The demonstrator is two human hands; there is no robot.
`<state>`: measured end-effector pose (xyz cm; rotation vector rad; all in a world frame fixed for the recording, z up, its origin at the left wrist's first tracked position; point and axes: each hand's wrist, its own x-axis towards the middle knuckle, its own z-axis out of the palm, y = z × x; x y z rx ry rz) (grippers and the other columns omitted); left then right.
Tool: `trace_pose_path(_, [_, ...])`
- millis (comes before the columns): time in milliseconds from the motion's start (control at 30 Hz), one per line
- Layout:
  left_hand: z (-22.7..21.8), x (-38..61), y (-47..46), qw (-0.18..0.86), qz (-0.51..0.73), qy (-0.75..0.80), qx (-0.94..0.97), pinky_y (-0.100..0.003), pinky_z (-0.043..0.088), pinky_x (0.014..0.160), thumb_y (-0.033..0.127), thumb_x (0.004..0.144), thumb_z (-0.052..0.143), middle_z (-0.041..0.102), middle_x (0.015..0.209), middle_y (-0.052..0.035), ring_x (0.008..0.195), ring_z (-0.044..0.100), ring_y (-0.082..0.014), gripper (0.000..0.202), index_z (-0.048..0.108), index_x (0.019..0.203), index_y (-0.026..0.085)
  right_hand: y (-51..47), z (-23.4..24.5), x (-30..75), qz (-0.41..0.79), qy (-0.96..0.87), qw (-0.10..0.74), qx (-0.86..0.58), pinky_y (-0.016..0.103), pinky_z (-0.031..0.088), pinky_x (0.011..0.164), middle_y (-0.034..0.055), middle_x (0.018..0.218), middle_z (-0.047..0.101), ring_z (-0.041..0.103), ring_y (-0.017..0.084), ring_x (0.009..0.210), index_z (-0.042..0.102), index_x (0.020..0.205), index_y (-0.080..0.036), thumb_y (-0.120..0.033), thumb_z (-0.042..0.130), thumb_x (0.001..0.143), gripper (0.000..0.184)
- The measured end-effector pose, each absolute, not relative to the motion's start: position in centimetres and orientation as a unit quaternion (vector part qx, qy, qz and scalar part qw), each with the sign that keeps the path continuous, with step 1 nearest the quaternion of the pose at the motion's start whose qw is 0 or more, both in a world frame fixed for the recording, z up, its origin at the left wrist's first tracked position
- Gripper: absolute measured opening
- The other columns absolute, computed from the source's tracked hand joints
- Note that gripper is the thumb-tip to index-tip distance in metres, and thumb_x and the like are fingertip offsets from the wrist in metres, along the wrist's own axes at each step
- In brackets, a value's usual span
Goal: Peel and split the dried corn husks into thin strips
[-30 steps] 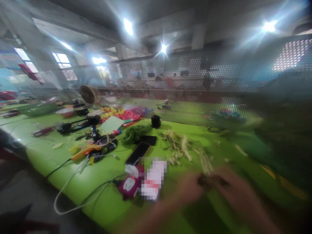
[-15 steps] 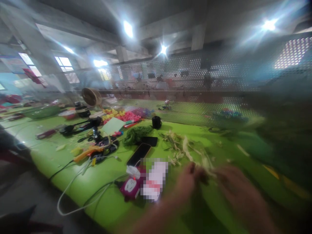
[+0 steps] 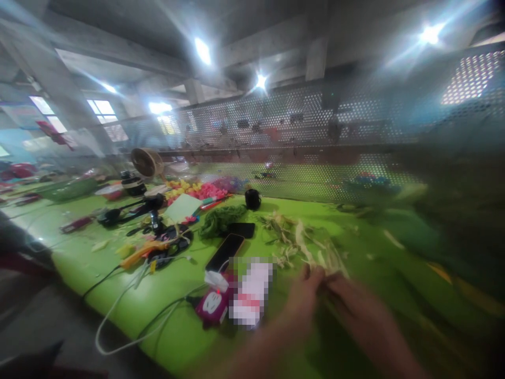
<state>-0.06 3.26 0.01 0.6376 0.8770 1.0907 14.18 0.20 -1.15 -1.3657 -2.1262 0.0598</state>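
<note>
Both my hands meet low and right of centre over the green table [image 3: 169,337]. My left hand [image 3: 303,292] has its fingers pinched on pale, dry leafy strips [image 3: 333,258] that look like husk. Close against it, my right hand [image 3: 355,302] is closed on the same strips, its fingertips nearly touching the left ones. The strips fan out beyond the fingers; blur hides exactly where each hand grips. More pale strips [image 3: 300,237] lie in a loose heap just behind. Left of my left hand is a pixelated, whitish and red item [image 3: 250,297].
A purple tissue pack [image 3: 213,306] and a dark phone [image 3: 225,251] lie left of my hands, with white and black cables. Farther left is an orange-handled tool [image 3: 144,252]. A black mug [image 3: 253,199] stands before a perforated screen [image 3: 276,118]; a green bundle [image 3: 221,220] lies nearby.
My right hand has moved left and closer to my left hand. The strips in the fingers now spread out more upright. The view has shifted slightly.
</note>
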Motion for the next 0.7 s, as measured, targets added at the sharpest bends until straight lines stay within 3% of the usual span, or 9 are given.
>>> trace_pose_path(267, [-0.2,0.1,2.9,0.709,0.48,0.416,0.306,-0.03,0.044,0.084,0.046,0.072,0.071,0.067,0.096,-0.0041,0.093,0.061,-0.0193,0.038,0.058,0.097,0.02,-0.4,-0.9,13.9,-0.048,-0.792,0.275,-0.542,0.033,0.052,0.072,0.005,0.1,0.072,0.068,0.022,0.089,0.063,0.106,-0.027,-0.027,0.048,0.09,0.022])
trace_pose_path(400, [0.0,0.4,2.6,0.714,0.464,0.435,0.293,-0.029,0.044,0.08,0.048,0.071,0.07,0.066,0.092,-0.0022,0.089,0.06,-0.0184,0.037,0.056,0.093,0.022,-0.7,-0.8,13.6,-0.127,-0.787,0.26,-0.546,0.035,0.047,0.073,0.006,0.094,0.072,0.066,0.024,0.086,0.063,0.102,-0.024,-0.031,0.053,0.088,0.019])
trace_pose_path(533, [0.1,0.8,2.4,0.713,0.463,0.438,0.293,-0.029,0.043,0.081,0.047,0.071,0.069,0.065,0.09,-0.0023,0.089,0.06,-0.0186,0.037,0.056,0.094,0.022,-0.8,-0.7,13.3,-0.196,-0.782,0.271,-0.526,0.037,0.042,0.078,0.0067,0.084,0.071,0.064,0.023,0.084,0.064,0.098,-0.021,-0.026,0.049,0.09,0.017])
trace_pose_path(700, [-0.1,0.9,2.2,0.72,0.463,0.423,0.297,-0.031,0.042,0.086,0.047,0.075,0.066,0.065,0.098,-0.0042,0.095,0.06,-0.0196,0.043,0.053,0.107,0.021,-1.0,-0.6,13.1,-0.234,-0.788,0.271,-0.5,0.038,0.039,0.083,0.0085,0.099,0.073,0.064,0.023,0.089,0.064,0.108,-0.021,-0.018,0.047,0.09,0.024])
